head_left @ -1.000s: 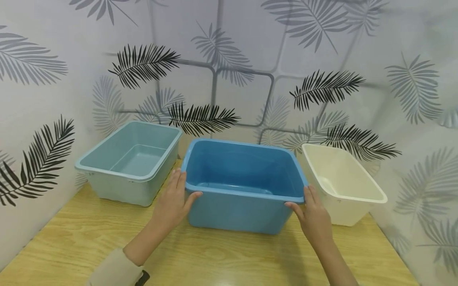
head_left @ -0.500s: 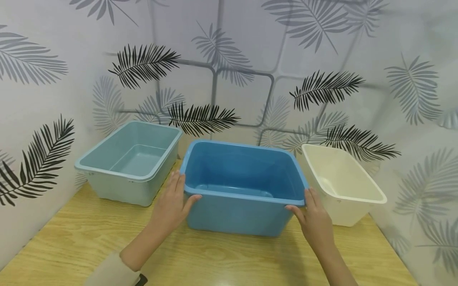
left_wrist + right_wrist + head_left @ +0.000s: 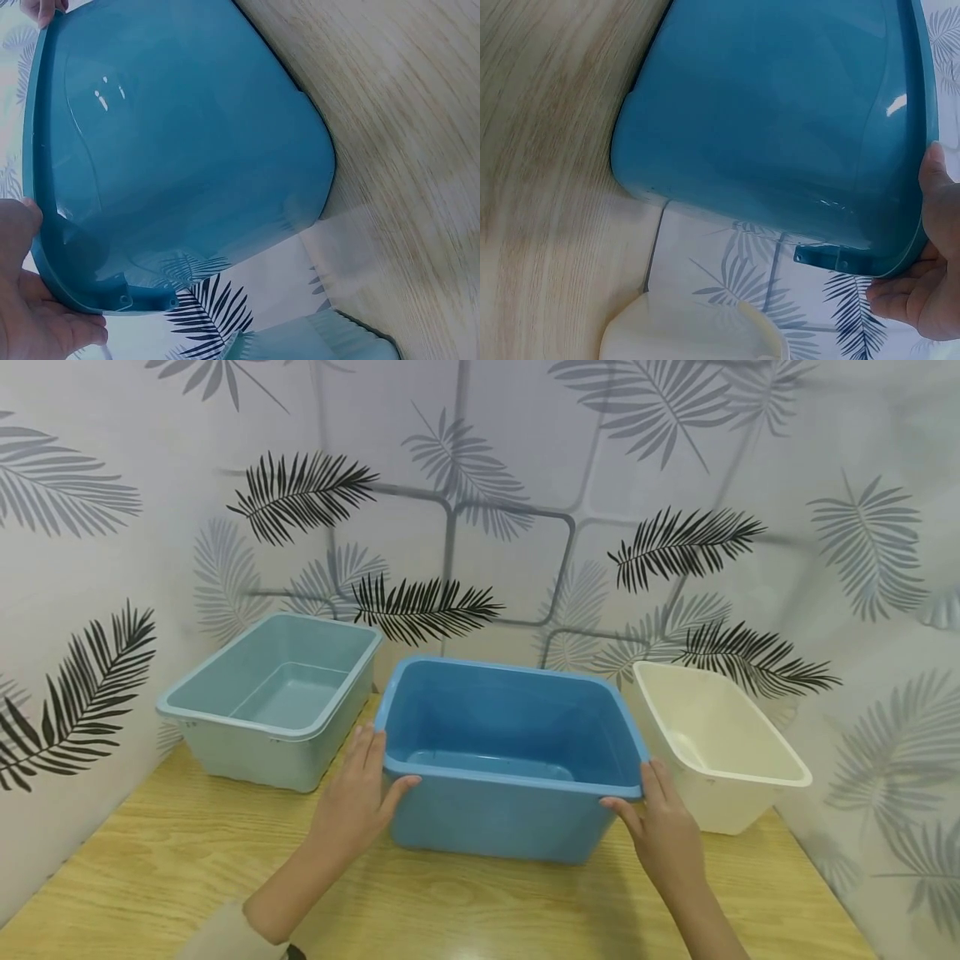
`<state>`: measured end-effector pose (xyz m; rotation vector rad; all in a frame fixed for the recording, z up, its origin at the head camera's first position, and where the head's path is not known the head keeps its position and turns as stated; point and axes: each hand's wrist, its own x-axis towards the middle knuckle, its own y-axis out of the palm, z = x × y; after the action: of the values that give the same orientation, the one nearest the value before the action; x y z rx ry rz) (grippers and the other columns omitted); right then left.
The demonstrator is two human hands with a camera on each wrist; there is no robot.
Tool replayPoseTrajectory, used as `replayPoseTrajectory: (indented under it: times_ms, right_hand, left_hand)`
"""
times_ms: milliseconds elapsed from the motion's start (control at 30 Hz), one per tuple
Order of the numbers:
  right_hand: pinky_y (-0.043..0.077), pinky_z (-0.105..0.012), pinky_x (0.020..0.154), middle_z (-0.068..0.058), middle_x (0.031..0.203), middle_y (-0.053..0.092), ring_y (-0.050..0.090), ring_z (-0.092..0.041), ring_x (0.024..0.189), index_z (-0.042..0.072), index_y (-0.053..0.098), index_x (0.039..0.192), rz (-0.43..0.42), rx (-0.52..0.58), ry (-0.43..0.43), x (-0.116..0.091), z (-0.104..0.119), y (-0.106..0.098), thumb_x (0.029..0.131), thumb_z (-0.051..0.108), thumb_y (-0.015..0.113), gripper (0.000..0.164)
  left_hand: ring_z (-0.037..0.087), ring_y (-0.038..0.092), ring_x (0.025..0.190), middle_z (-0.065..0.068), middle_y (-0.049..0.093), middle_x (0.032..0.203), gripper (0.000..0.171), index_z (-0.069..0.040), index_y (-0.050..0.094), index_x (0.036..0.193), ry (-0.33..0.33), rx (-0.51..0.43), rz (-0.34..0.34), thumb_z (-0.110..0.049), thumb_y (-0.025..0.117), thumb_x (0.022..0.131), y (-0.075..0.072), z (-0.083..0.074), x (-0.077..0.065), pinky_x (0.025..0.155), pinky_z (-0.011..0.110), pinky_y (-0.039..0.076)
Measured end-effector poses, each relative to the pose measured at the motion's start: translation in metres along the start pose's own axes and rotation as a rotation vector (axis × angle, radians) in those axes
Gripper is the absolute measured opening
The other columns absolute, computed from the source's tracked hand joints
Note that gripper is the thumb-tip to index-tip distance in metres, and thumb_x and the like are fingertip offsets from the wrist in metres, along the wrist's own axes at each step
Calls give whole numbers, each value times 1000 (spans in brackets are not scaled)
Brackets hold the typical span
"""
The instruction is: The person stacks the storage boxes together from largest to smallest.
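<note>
A blue plastic tub (image 3: 495,817) stands on the wooden table in the middle of the head view, with nothing seen inside it. At its near left corner, my left hand (image 3: 351,806) grips the rim, thumb along the front and fingers on the left side. My right hand (image 3: 669,837) holds the opposite near corner in the same way. Seen in the left wrist view, the left fingers (image 3: 56,330) curl under the tub's rim. The right wrist view has the right thumb (image 3: 932,166) against the rim and the other fingers below it.
A pale blue-green tub (image 3: 247,756) stands to the left, close to the wall. On the right is a cream tub (image 3: 731,797), angled and near the blue tub. Leaf-patterned wall covering (image 3: 510,560) rises behind the wooden table (image 3: 450,910).
The blue tub has slid slightly toward me, with both hands moving back along with it. The other two tubs have stayed in place.
</note>
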<state>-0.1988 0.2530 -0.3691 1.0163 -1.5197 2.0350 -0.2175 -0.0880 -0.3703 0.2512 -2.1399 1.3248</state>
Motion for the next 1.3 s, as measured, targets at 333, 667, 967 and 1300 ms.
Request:
replayPoseTrajectory:
  times_ms: [333,667,967,1300]
  right_hand:
    - [51,-52,68,-34,116,53,57,-48,97,-16,52,114,-17,-4,-5,-4,5,-3,77,47,56,74]
    - [51,-52,68,-33,117,53,58,-47,96,-15,51,115,-7,-4,7,-8,5,-6,76,46,58,73]
    - [51,-51,64,-32,116,53,59,-46,92,-15,51,115,-19,-14,1,-10,6,-10,77,50,55,75]
    - [51,-49,58,-33,111,56,61,-46,85,-16,54,110,-73,-27,-30,-15,10,-12,77,57,44,81]
  left_hand:
    - [39,32,130,29,35,138,73,12,38,129,-17,4,27,-41,58,84,-6,-3,-5,88,50,46]
    - [39,32,131,28,34,139,73,12,38,129,-22,18,28,-43,57,84,-9,-4,-10,86,49,47]
    - [39,31,131,27,32,140,73,11,37,130,-31,5,36,-43,57,84,-11,-6,-12,83,50,48]
    - [39,32,131,27,35,139,71,10,38,131,-30,5,48,-42,56,85,-13,-6,-15,83,49,49]
